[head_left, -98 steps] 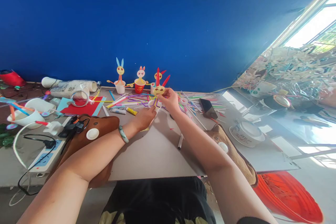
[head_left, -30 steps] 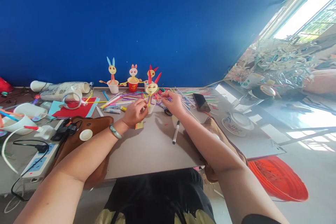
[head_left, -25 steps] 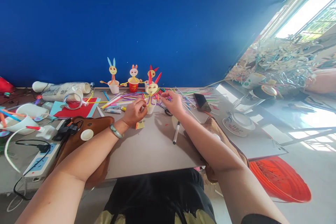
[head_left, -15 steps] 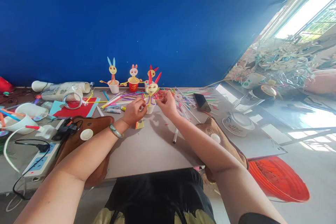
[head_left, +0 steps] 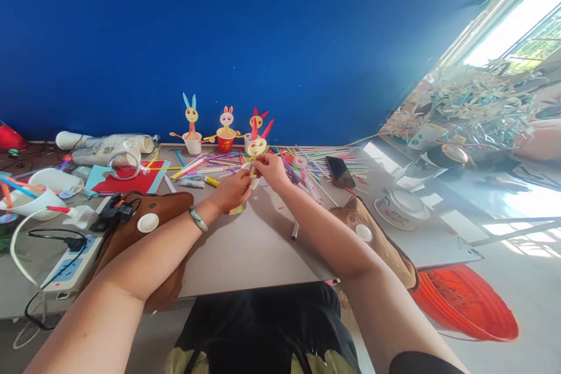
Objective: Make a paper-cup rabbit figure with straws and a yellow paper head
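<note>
Drawn together, left hand [head_left: 234, 190] clasps the paper cup [head_left: 255, 182] while right hand [head_left: 272, 170] pinches a straw [head_left: 251, 169] above it, lightness serving best.

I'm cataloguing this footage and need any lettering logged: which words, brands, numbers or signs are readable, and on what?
None reads clearly enough to quote.
Red cup: gold marking, too small to read.
White round container at right: reddish print, blurred.
White tube: label too small.
Bagged paper cups: grey print, illegible.
</note>
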Motion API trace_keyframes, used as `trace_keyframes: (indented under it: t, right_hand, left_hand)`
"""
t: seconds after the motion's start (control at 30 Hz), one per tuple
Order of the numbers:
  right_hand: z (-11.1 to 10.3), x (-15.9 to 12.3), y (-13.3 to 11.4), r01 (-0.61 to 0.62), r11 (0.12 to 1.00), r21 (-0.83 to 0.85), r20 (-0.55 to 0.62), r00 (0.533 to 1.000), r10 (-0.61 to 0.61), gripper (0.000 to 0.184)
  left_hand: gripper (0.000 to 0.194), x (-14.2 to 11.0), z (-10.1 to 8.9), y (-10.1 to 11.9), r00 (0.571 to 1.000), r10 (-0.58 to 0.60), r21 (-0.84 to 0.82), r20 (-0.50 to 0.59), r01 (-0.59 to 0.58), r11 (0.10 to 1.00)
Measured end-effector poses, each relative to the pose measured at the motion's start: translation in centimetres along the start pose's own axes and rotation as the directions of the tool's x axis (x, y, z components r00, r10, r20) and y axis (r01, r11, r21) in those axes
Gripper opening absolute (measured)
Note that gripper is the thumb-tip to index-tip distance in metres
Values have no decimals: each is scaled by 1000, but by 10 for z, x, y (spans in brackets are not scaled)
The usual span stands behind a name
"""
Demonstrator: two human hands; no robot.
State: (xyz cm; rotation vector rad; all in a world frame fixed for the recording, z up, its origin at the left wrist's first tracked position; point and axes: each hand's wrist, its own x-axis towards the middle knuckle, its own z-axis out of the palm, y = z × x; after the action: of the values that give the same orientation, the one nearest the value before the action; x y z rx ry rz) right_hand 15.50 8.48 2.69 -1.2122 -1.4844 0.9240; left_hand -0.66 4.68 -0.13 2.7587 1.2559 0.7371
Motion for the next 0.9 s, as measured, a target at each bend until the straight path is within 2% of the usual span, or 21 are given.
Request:
trace_keyframes:
  t: [0.27, 0.6, 0.8, 0.9]
  right_hand:
    - [1, 0, 0, 34, 993, -115, -3, 999, -34, 21]
    - [3, 6, 10, 46, 960, -275, -122, 989, -82, 14]
    - [7, 4, 9, 42, 927, -373, -164, 980, -111, 12]
    - [7, 2, 9, 22, 908, -417, -189, 976, -110, 13]
  left_hand:
    - [13, 4, 10, -4, 999, 38, 73, 38, -41, 997]
    - [19, 7, 17, 2, 996, 47, 155, 72, -58, 986]
    - [29, 3, 24, 3, 992, 78, 281, 96, -102, 954]
    - [29, 2, 25, 5, 994, 70, 289, 88, -93, 953]
